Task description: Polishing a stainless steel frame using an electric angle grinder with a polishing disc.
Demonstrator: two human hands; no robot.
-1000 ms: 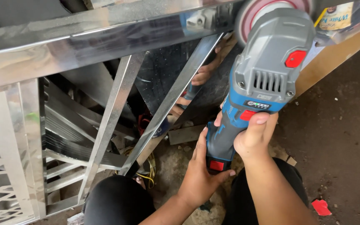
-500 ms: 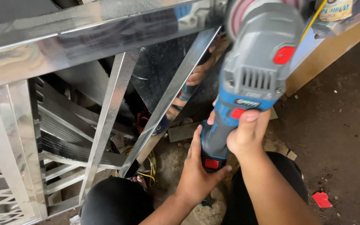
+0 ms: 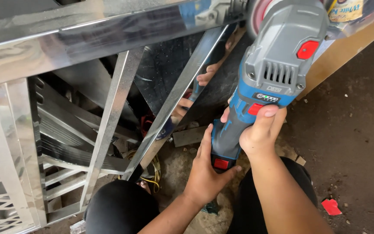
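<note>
Spanning the view, the polished stainless-steel frame (image 3: 109,43) met the blue-and-grey cordless angle grinder (image 3: 273,73) at its top rail; right hand (image 3: 260,134) fingers clamped mid-body for control, left hand (image 3: 206,173) wrapped around the battery end, steadying.

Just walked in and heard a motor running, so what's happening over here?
A person is holding a blue-and-grey cordless angle grinder in both hands. The right hand wraps the body just below the grey head, thumb by a red switch; the left hand steadies the battery end. The disc end sits up against the top rail of a shiny stainless steel frame with slanted bars. The person crouches over dirty concrete floor.
</note>
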